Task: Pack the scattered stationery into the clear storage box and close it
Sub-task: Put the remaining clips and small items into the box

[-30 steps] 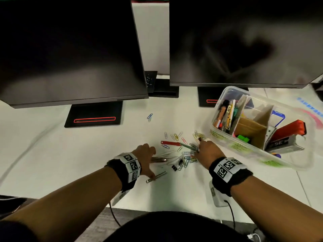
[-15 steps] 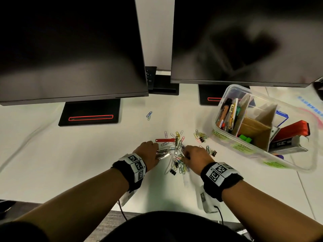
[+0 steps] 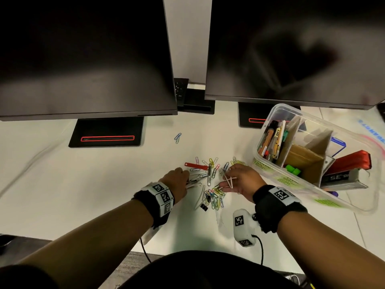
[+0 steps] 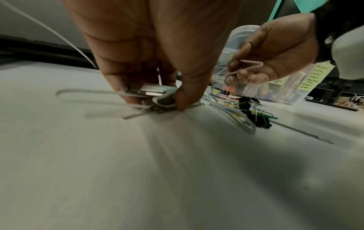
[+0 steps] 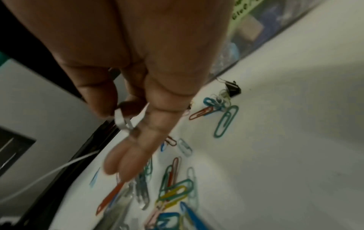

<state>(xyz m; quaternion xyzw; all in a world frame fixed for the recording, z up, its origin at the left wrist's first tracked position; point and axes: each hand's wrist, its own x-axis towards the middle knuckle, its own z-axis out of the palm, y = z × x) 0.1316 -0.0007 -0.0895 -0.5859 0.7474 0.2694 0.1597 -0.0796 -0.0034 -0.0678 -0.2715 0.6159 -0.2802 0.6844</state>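
Coloured paper clips (image 3: pixel 215 198) lie heaped on the white desk with a black binder clip (image 3: pixel 204 206) and white rubber bands. My left hand (image 3: pixel 187 180) is down on the heap's left side, and its thumb and fingers pinch a flat metal clip (image 4: pixel 151 91) with white bands. My right hand (image 3: pixel 226 181) hovers just above the heap, pinching a pale rubber band (image 4: pixel 246 68) between thumb and finger while its other fingers (image 5: pixel 126 160) stay straight. The clear storage box (image 3: pixel 291 180) stands open to the right, holding pens, cardboard dividers and a red stapler.
Two dark monitors overhang the desk, their stands (image 3: pixel 106 132) behind the heap. A lone blue paper clip (image 3: pixel 177 137) lies farther back. A red tag (image 3: pixel 195 165) lies at the heap's far edge. A white cabled device (image 3: pixel 242 226) sits near the front edge.
Both hands swept inward and gathered the loose clips into a tighter heap. My right hand then rose off the desk holding the pale band. My left hand stays down on the metal clip.
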